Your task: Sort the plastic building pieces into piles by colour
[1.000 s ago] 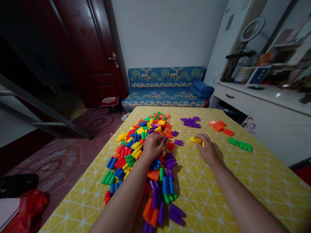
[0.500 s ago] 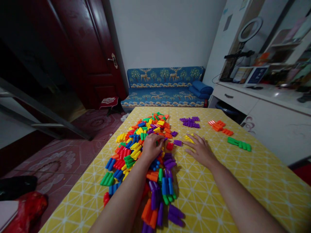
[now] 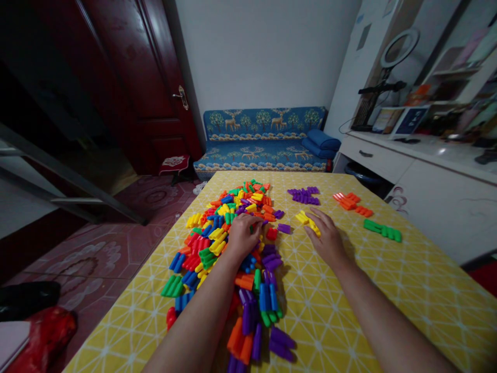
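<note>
Lying at right hand (image 3: 328,241), yellow blocks (image 3: 302,217), left hand (image 3: 244,234) apart

Head-worn view, facing forward-down (quite wide), table (image 3: 330,321) near, sofa (image 3: 264,147) beyond

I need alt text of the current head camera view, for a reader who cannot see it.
A person's right hand is at some yellow pieces on a yellow patterned tablecloth, while the left hand is over a heap of multicoloured plastic pieces. Purple, orange and green groups lie apart from the heap. A blue sofa stands beyond.
</note>
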Motion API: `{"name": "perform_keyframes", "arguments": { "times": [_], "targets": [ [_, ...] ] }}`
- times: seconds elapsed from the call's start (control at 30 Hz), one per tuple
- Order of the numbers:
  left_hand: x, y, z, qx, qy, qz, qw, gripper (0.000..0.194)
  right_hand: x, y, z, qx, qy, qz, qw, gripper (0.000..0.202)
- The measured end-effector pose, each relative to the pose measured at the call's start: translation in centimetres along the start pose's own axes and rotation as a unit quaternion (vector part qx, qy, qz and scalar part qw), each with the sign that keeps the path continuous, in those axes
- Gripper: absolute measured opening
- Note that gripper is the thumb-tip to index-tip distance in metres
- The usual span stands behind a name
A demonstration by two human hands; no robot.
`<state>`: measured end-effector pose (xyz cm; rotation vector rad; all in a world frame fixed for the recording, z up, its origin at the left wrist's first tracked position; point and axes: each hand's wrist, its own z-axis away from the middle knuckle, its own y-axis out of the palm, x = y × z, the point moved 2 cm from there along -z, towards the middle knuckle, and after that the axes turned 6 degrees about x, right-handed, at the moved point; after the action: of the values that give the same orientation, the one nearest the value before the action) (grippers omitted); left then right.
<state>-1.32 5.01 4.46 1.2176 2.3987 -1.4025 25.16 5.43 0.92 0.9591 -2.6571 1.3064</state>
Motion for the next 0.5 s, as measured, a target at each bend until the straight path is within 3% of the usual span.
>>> {"name": "perform_keyframes", "arguments": {
  "times": [0.13,0.33,0.5],
  "targets": [
    [0.1,0.2,0.0,0.006,-0.007,-0.011,1.000,0.016,2.3,1.6,0.1,0.020,0.026,-0.090,0.995,0.036],
    [0.3,0.5,0.1,0.004,-0.013,-0.017,1.000,0.016,5.9,3.9,0.6,0.151,0.027,-0.072,0.986,0.070],
    [0.0,0.3,0.1,0.014,-0.022,-0.030,0.999,0.014,7.1,3.2,0.3,0.205,-0.039,-0.077,0.975,0.036]
  ]
}}
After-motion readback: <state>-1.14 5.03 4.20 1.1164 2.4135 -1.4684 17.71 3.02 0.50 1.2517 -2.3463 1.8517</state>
